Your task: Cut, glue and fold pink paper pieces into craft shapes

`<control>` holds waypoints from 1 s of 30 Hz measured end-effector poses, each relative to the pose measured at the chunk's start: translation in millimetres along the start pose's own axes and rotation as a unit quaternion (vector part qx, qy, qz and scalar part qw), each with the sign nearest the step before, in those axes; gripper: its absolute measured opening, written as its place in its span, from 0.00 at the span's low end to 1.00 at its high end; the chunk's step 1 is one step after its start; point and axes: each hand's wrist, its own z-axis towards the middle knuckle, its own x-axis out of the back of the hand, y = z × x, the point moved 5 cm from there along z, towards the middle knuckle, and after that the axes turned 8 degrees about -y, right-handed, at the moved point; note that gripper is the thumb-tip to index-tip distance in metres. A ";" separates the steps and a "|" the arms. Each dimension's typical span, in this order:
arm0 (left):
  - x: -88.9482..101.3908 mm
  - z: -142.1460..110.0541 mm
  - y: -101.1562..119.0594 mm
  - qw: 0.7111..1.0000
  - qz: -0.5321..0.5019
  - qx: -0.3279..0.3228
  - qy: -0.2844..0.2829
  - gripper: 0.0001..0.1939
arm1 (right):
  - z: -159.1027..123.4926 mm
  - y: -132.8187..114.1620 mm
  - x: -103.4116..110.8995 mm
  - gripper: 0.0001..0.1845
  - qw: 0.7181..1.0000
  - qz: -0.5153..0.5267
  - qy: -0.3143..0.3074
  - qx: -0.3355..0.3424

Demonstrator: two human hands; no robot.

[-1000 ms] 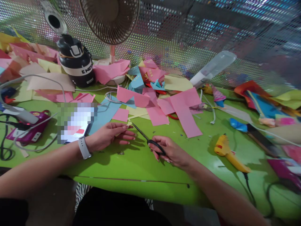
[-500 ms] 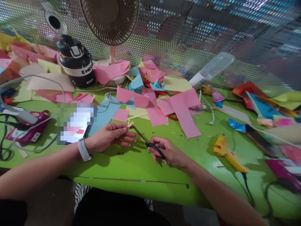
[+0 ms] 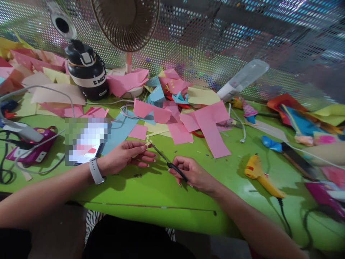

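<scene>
My left hand [image 3: 132,154], with a pale watch on its wrist, pinches a small piece of yellow paper [image 3: 148,143] between thumb and forefinger, its other fingers loosely stretched. My right hand [image 3: 190,172] is wrapped round the black handles of a pair of scissors [image 3: 164,158]. The blade tips point up and left and meet the edge of the yellow paper. Just behind the left hand lies a pink paper square [image 3: 138,132]. A lit phone [image 3: 87,144], partly blurred out, rests to the left of that hand.
Loose pink paper strips [image 3: 207,126] cover the middle of the green table. A black bottle [image 3: 87,72] and a fan [image 3: 126,21] stand at the back. To the right lies a yellow glue gun [image 3: 262,176]; a purple power strip [image 3: 40,147] is at left.
The scissors' handles have closed slightly in my right hand, and the blades now look together. My left hand has stayed almost still with the yellow paper.
</scene>
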 end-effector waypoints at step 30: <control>2.9 0.0 2.7 1.000 -0.002 0.005 0.031 0.08 | -0.1 7.7 3.5 0.25 0.999 0.018 -0.036 -0.004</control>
